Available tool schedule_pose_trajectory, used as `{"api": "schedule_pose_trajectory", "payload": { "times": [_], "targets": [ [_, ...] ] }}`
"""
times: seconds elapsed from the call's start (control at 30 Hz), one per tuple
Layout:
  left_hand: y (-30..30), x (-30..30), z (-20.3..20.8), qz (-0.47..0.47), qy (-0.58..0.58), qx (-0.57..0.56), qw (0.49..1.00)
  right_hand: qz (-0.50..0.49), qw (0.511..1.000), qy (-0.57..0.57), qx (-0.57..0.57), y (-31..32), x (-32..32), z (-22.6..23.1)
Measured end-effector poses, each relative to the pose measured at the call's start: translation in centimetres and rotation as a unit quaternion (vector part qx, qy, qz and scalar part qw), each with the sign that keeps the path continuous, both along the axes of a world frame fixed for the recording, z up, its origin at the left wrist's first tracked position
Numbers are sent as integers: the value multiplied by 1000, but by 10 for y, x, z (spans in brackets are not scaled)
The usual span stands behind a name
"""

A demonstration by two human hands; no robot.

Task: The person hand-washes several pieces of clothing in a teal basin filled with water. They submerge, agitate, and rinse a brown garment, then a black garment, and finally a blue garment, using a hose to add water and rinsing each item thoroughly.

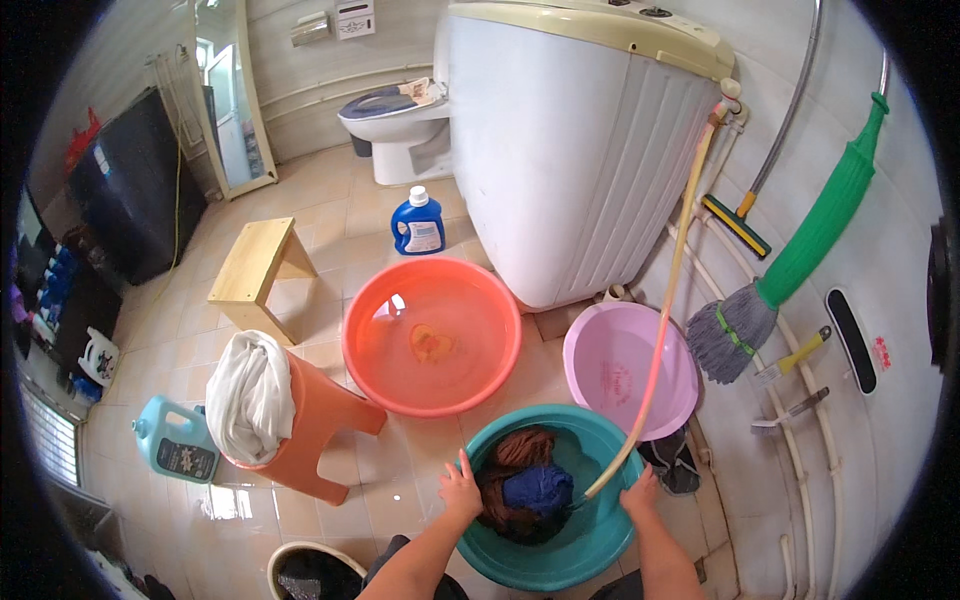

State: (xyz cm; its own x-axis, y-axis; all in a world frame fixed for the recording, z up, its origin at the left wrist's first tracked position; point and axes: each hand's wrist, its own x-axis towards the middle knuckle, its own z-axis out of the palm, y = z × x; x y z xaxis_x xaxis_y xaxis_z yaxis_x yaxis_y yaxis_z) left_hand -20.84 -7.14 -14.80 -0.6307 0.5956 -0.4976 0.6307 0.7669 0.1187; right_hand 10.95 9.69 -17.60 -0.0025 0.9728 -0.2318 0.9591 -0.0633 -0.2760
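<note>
- The person's left hand [461, 490] is at the left rim of a teal plastic basin [545, 574], its fingers a little apart and partly bent, with hold of that rim
- The right hand [641, 493] has hold of the opposite rim, its fingers also partly bent around the edge; how tightly either hand presses cannot be told
- The teal basin sits on the tiled floor [335, 200] right in front of the person, between both hands
- Inside it, toward the left, lies a bunched heap of wet-looking laundry: a dark blue garment [538, 488] in the middle and a reddish-brown garment [524, 447] at the far side
- A yellow and pink hose [664, 325] runs down from the wall tap [731, 90], crosses over a pink basin [612, 350], and ends above the inside of the teal basin, just beside the blue garment
- Beyond the teal basin stands an orange basin [375, 350] with water in it, and behind that a blue detergent bottle [418, 228] with a white cap, near a white washing machine [560, 150]
- To the left, a white cloth [250, 400] is heaped on an orange plastic stool [322, 410], with a light teal jug [178, 442] beside it and a wooden stool [248, 265] farther back
</note>
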Motion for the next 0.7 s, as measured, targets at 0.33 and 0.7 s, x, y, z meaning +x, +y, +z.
{"api": "schedule_pose_trajectory", "payload": {
  "times": [0.33,0.7],
  "targets": [
    [-2,-3,-9,-45,42,69,996,-73,994,-71,-45,-46,-26,29],
    [1,-7,0,-61,-3,33,998,-105,968,217,-66,-142,-59,-49]
  ]
}}
